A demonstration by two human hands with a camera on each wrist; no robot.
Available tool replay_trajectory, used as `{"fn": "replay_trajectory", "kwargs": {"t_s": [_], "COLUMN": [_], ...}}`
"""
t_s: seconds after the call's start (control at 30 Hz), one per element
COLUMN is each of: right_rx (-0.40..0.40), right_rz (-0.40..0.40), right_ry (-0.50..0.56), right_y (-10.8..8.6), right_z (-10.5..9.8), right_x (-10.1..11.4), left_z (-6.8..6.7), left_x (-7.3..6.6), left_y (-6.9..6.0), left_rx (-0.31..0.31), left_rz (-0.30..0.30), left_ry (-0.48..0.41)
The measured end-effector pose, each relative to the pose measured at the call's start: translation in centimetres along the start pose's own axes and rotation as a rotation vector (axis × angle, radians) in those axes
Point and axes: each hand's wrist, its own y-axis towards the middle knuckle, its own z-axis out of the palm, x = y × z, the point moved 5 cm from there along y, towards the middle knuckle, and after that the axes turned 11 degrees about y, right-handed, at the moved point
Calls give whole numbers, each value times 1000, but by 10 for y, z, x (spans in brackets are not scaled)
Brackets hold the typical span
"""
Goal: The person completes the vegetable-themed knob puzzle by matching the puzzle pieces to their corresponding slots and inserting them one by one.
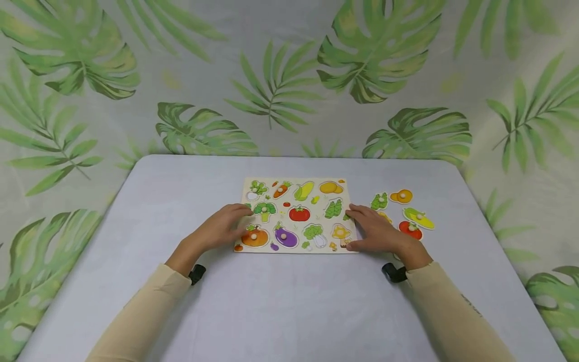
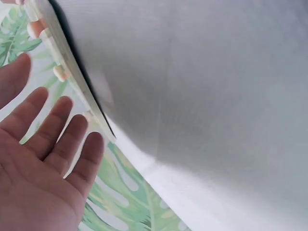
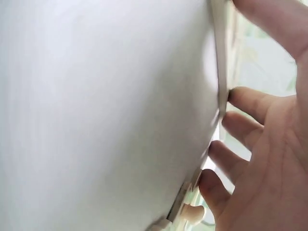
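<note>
A wooden vegetable peg puzzle board (image 1: 258,250) lies flat between the hands. Knobbed pieces sit in its left part, among them a broccoli (image 1: 264,211), a pumpkin (image 1: 255,238) and an eggplant (image 1: 286,237). At the left edge is my left hand (image 1: 219,227), its fingers extended and apart, holding nothing; the left wrist view shows its palm (image 2: 41,183) beside the board's edge (image 2: 79,82). My right hand (image 1: 373,229) rests its spread fingertips against the right edge, which the right wrist view shows from the side. Part of the mushroom picture (image 1: 341,232) lies near its thumb.
Loose knobbed pieces lie right of the board: a tomato (image 1: 410,230), a corn (image 1: 419,217), a potato (image 1: 401,196) and a green vegetable (image 1: 379,201). The right hand and wrist partly cover others. A white cloth covers the table (image 1: 289,306); a leaf-patterned curtain (image 1: 289,75) hangs behind.
</note>
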Motion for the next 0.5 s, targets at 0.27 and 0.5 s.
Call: {"fn": "replay_trajectory", "kwargs": {"t_s": [0.27, 0.5], "right_rx": [-31, 6], "right_rz": [-66, -71], "right_ry": [-39, -22], "right_y": [-2, -19], "right_z": [-16, -31], "right_x": [15, 20], "left_z": [1, 3], "left_x": [8, 6], "left_y": [-8, -10], "left_rx": [58, 107], "left_rz": [-6, 28], "left_ry": [55, 94]}}
